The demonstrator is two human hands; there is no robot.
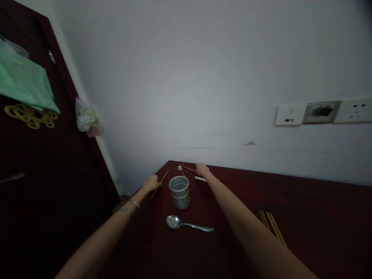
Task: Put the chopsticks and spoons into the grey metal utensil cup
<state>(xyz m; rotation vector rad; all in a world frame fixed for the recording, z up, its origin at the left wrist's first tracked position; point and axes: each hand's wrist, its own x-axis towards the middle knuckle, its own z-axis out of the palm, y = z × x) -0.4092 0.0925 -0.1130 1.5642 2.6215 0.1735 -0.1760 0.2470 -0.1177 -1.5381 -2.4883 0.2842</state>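
Round the metal cup (179, 193) on the dark-red table (250, 188), work looks midway: left hand (152, 183), at ten o'clock, curled around a stick (165, 176); right hand (201, 169), between one and two, seemingly closed on another stick (187, 167); small spoon (179, 168) at twelve, big spoon (192, 225) at six, outside it.

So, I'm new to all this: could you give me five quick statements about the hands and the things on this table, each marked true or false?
1. The metal holder stands upright on the table. True.
2. The left hand touches a chopstick. True.
3. The right hand touches the large spoon. False: it is at another chopstick.
4. The large spoon lies inside the metal holder. False: it lies on the table, on the near side of the holder.
5. Bracelets circle the left wrist. True.
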